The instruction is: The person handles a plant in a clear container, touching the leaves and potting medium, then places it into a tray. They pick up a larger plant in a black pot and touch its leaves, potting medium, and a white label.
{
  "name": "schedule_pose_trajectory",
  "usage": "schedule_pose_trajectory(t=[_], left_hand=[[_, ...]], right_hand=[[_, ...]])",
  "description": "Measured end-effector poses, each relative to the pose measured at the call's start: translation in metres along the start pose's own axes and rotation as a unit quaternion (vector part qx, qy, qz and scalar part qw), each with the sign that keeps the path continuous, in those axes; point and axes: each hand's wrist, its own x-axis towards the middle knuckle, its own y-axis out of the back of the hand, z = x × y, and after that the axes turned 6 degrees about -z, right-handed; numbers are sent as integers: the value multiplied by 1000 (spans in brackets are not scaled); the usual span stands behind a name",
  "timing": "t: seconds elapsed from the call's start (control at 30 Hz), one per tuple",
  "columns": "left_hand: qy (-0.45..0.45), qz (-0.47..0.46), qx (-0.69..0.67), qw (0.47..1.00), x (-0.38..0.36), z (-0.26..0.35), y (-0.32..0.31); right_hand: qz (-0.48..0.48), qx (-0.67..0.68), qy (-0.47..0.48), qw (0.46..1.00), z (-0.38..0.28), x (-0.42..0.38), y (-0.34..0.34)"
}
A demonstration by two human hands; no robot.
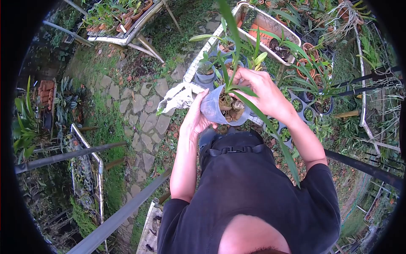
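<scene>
My left hand (195,115) is wrapped around the side of a translucent plastic pot (211,108), which is tilted so its mouth faces me. Brown chunky potting medium (232,111) and some roots show inside. An orchid-like plant (270,125) with long narrow green leaves grows from the pot; one leaf hangs down in front of my right forearm and shirt. Over the pot's far rim, my right hand (262,91) has its fingers curled and pinched at the base of the plant. Its fingertips are partly hidden by leaves.
Beyond the pot, a white-edged bench holds several small plastic pots (205,73) and a long planter (281,24). A crumpled white cloth or bag (177,98) lies at the bench corner. Terracotta pots (305,67) stand right, near a perforated pot tray (296,103). Stone paving (144,108) runs left.
</scene>
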Motion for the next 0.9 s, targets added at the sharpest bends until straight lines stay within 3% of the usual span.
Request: schedule_pose_trajectory(t=[0.2,0.5,0.9], left_hand=[[-11,4,1,1000,0,-3,5],[-16,10,-11,1000,-2,0,6],[-16,20,-3,1000,1,3,5]], right_hand=[[-5,-20,46,999,6,1,0],[-23,13,36,999,4,3,3],[-7,-87,83,993,-3,3,6]])
